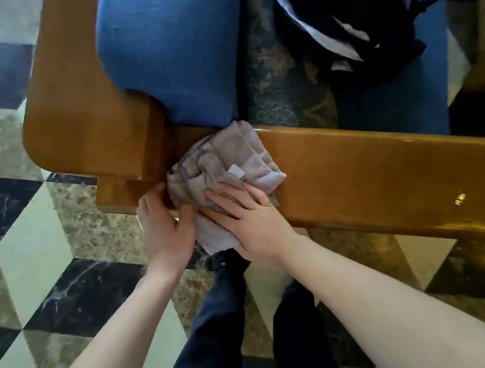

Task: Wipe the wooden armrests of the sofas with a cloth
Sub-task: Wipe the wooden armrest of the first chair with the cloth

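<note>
A glossy wooden armrest (pixel 375 178) runs across the middle of the head view, joining the sofa's wooden back frame (pixel 80 115) at the left. A crumpled grey cloth (pixel 228 163) with a purple stripe and a white tag lies over the armrest where it meets the frame. My right hand (pixel 251 220) presses flat on the cloth's near part, fingers spread. My left hand (pixel 164 230) holds the cloth's left edge, thumb on the fabric, fingers against the wood at the joint.
A blue back cushion (pixel 169 52) and a patterned seat cushion (pixel 284 85) lie beyond the armrest, with dark clothing (pixel 361 36) on the seat. Another wooden piece (pixel 482 69) stands at the far right. My legs in dark trousers (pixel 221 316) stand on the patterned marble floor (pixel 39 230).
</note>
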The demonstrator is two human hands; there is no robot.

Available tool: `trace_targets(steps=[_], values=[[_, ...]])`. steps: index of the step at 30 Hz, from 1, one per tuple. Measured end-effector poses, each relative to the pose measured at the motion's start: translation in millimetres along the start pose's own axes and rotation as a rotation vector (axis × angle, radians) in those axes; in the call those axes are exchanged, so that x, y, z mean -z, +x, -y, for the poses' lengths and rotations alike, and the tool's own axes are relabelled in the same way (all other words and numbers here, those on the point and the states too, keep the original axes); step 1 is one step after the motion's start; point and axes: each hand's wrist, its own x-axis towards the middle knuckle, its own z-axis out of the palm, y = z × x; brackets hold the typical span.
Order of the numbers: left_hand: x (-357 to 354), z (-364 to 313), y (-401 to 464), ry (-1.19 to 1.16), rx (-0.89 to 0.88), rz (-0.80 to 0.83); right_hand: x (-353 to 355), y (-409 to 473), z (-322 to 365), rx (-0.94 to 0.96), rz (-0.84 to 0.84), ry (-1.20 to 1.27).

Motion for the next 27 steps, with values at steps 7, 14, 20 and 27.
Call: trace_targets(steps=[7, 14, 20, 27], values=[[-72, -48, -45, 0.149, -0.099, 0.094, 51, -85, -115, 0.217, 0.214, -0.118], [-186, -155, -90, 0.072, -0.339, 0.219, 91, -218, -198, -0.11, 0.107, -0.111], [-233, -199, -133, 0.392, -0.485, 0.338, 115, -335, -240, -0.56, -0.059, -0.076], [-209, -180, -141, 0.666, -0.442, 0.432, 90, -279, -175, -1.265, -0.373, 0.044]])
